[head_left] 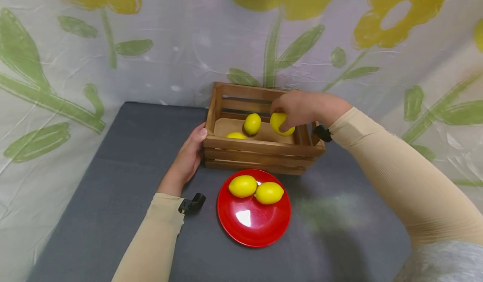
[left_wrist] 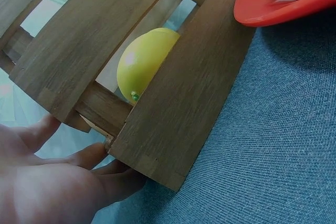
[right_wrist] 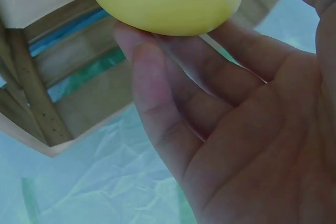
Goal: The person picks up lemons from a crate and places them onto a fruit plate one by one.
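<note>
A slatted wooden crate (head_left: 260, 152) stands at the back of the dark table. At its left front corner my left hand (head_left: 190, 152) holds the side, thumb up by the top rim and fingers against the end slats. Over the crate's right half my right hand (head_left: 299, 107) grips a yellow lemon (head_left: 278, 121); the right wrist view shows fingertips against this lemon (right_wrist: 168, 6). Inside the crate lie another lemon (head_left: 252, 124) and a third (head_left: 235, 135), partly hidden by the front slats. Through the slat gap a lemon (left_wrist: 144, 61) shows in the left wrist view.
In front of the crate, a red plate (head_left: 254, 231) bears two lemons, the left one (head_left: 242, 186) beside the right one (head_left: 269, 193). Behind the table (head_left: 151, 147) hangs a pale sheet (head_left: 181, 43) painted with yellow flowers.
</note>
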A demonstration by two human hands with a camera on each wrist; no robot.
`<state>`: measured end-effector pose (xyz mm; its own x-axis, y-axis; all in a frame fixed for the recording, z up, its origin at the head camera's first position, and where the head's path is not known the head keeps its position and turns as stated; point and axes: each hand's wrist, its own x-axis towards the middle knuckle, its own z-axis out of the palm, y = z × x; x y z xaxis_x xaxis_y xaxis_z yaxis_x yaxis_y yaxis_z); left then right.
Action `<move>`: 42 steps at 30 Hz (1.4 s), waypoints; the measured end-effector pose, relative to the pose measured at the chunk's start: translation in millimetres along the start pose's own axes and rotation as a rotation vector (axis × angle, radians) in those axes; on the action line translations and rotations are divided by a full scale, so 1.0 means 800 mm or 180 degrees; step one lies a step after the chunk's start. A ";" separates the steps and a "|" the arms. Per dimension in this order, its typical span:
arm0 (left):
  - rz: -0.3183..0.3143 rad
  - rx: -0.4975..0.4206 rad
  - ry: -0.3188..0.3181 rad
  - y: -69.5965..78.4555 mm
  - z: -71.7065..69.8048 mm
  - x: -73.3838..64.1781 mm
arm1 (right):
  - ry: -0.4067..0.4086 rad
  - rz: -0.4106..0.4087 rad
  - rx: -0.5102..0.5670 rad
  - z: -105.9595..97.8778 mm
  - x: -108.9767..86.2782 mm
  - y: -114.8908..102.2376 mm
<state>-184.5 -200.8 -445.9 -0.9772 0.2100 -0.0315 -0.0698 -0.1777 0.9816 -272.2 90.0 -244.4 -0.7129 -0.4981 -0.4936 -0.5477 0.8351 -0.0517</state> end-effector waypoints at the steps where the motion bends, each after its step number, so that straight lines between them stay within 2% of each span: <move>1: 0.0004 0.0002 0.0001 0.000 -0.001 0.000 | 0.0017 0.0007 0.0015 -0.001 -0.002 -0.002; 7: 0.0002 -0.0001 0.0020 -0.001 -0.003 0.003 | 0.0130 0.0002 0.0138 -0.009 -0.021 -0.013; 14: 0.0024 -0.0012 0.0029 -0.002 -0.002 0.007 | 0.0397 -0.0216 0.0043 -0.011 -0.047 -0.030; 20: 0.0034 -0.0037 0.0025 -0.001 -0.003 0.010 | 0.0521 -0.0272 -0.0091 -0.007 -0.071 -0.058; 24: 0.0045 -0.0058 0.0005 -0.002 -0.004 0.010 | 0.0511 -0.0354 -0.0129 -0.001 -0.082 -0.077; 30: 0.0047 -0.0026 -0.0013 0.002 -0.005 0.013 | 0.0428 -0.0502 -0.0037 0.019 -0.089 -0.098; 36: 0.0056 -0.0054 -0.0009 0.003 -0.008 0.013 | 0.0299 -0.0667 -0.0041 0.052 -0.075 -0.117; 42: 0.0109 -0.0094 -0.0045 0.005 -0.010 0.015 | 0.0057 -0.0641 0.0055 0.089 -0.063 -0.134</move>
<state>-197.9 -206.7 -443.6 -0.9762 0.2170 0.0048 -0.0426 -0.2132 0.9761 -145.9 42.1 -275.5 -0.5975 -0.6594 -0.4563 -0.6724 0.7220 -0.1628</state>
